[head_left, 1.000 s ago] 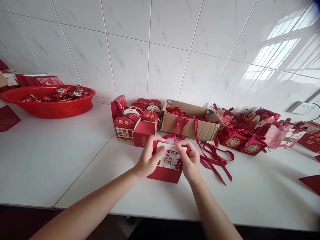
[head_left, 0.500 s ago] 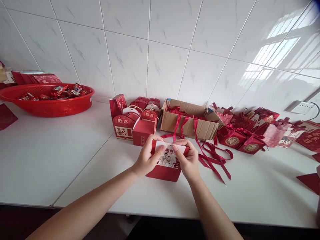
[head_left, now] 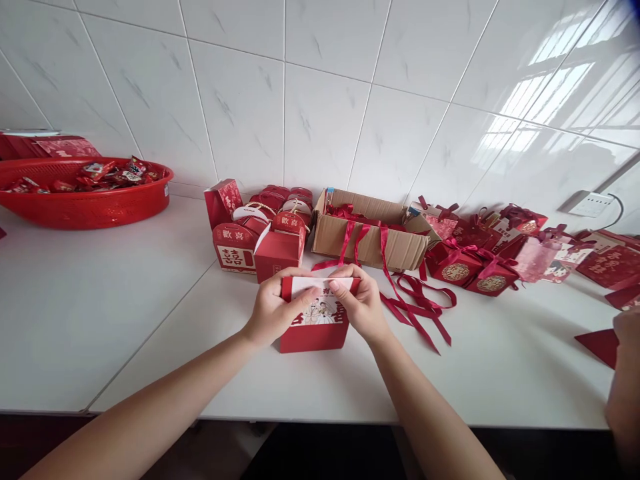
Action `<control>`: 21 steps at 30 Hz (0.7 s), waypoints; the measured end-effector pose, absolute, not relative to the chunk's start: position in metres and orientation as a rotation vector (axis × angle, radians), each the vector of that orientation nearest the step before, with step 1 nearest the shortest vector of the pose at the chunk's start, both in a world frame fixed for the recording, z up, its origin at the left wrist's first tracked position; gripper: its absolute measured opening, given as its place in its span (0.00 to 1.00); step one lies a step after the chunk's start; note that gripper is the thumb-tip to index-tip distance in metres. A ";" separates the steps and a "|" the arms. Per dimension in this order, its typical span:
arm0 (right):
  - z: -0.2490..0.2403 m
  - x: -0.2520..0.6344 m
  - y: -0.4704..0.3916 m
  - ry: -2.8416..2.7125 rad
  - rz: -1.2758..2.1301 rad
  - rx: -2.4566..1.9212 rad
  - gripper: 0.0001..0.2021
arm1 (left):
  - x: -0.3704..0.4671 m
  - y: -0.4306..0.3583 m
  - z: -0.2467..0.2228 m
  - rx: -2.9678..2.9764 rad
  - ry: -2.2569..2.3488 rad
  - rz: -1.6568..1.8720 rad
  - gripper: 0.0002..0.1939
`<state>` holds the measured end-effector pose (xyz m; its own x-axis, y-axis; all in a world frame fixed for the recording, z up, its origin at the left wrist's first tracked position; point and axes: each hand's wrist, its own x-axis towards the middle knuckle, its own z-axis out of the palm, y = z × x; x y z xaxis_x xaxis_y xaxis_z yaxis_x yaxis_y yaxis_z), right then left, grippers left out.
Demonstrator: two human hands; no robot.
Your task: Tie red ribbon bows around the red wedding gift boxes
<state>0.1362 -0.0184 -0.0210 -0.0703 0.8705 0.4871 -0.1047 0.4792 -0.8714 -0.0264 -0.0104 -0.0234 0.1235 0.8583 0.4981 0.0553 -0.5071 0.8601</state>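
A red gift box (head_left: pixel 315 337) with a white printed panel showing a drawn couple stands on the white table in front of me. My left hand (head_left: pixel 281 301) grips its upper left side, thumb across the white panel. On the upper right edge my right hand (head_left: pixel 356 297) is closed, its thumb near the top middle. Fingers behind the box are hidden. Just beyond it is an open cardboard box (head_left: pixel 373 250) of dark red ribbons, some hanging over its front. Loose red ribbon (head_left: pixel 425 300) lies right of my hands.
Red handled boxes (head_left: pixel 240 250) stand behind my left hand. A red plastic basket (head_left: pixel 95 210) of wrapped sweets sits at the left. Several ribbon-tied red boxes (head_left: pixel 453 267) line the right. Another person's hand (head_left: pixel 627 333) is at the right edge, by a red piece (head_left: pixel 600 347). A power strip (head_left: pixel 587 203) is near the wall.
The view has swung slightly right, so things sit further left. Both hands keep their hold, the right thumb shifted a little on the panel. The other person's hand has come further into view.
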 end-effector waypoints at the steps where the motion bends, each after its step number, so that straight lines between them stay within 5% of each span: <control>1: -0.020 0.138 -0.016 -1.448 0.941 -0.709 0.09 | -0.027 -0.010 -0.023 1.685 0.919 1.459 0.11; 6: -0.017 0.176 0.010 -1.480 0.803 -0.748 0.16 | -0.036 0.001 -0.021 1.590 1.011 1.521 0.11; 12: -0.046 0.216 0.032 -1.651 0.369 -1.294 0.11 | -0.042 0.008 -0.017 1.596 1.130 1.579 0.12; 21: -0.084 0.183 0.039 -1.689 0.322 -1.544 0.08 | -0.039 0.005 -0.018 1.647 1.132 1.567 0.12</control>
